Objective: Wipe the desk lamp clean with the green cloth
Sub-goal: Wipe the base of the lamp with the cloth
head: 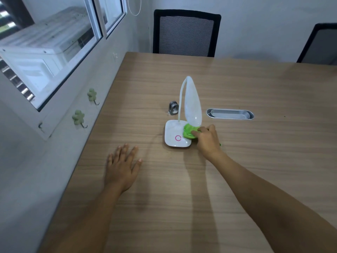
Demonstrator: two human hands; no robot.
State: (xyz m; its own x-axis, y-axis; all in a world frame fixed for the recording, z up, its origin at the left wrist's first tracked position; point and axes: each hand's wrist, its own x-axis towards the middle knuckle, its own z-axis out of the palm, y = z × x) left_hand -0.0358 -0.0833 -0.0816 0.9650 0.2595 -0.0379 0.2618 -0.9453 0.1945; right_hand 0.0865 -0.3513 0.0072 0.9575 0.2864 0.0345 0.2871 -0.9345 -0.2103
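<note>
A white desk lamp (192, 105) stands mid-table, its long head bent down over a square white base (174, 134) with a pink ring on it. The bunched green cloth (188, 131) is pressed against the base's right side, under the tip of the lamp head. My right hand (207, 138) is closed on the cloth. My left hand (122, 167) lies flat on the wooden table (255, 161) to the left of the base, fingers spread, holding nothing.
A small grey metal clip (173, 107) sits just behind the lamp. A silver oval cable tray (230, 114) is set into the table to the right. Two black chairs (186, 32) stand at the far edge. A wall with window and green hooks (78, 117) runs along the left.
</note>
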